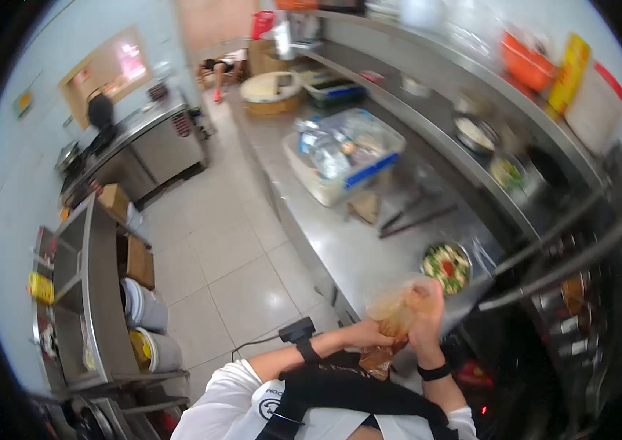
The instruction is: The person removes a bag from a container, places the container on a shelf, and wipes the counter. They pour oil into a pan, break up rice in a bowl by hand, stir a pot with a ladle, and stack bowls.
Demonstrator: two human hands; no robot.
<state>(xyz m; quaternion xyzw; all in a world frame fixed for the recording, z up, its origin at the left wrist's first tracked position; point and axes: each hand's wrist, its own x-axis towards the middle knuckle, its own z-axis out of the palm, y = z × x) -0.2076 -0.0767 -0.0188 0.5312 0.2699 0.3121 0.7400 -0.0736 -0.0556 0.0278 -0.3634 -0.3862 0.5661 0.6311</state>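
Note:
A thin see-through plastic bag [393, 308] is between my hands, close to my body. My left hand [371, 334] is closed around its lower part, where brownish contents [377, 361] hang below the fingers. Along the bag's side, my right hand [425, 317] grips it higher up, fingers partly hidden by the plastic. Just beyond my right hand, a round metal bowl [466, 282] stands on the steel counter [347, 257]. It holds pale and green chopped food [443, 258] with a patch of red powder on top.
Farther along the counter are a dark knife-like tool [417, 222], a plastic tub [309, 176] of bagged items and a round lidded container [270, 88]. Steel shelves [428, 110] overhang the right side. Buckets [160, 350] stand by a rack at left. A person [224, 66] is at the back.

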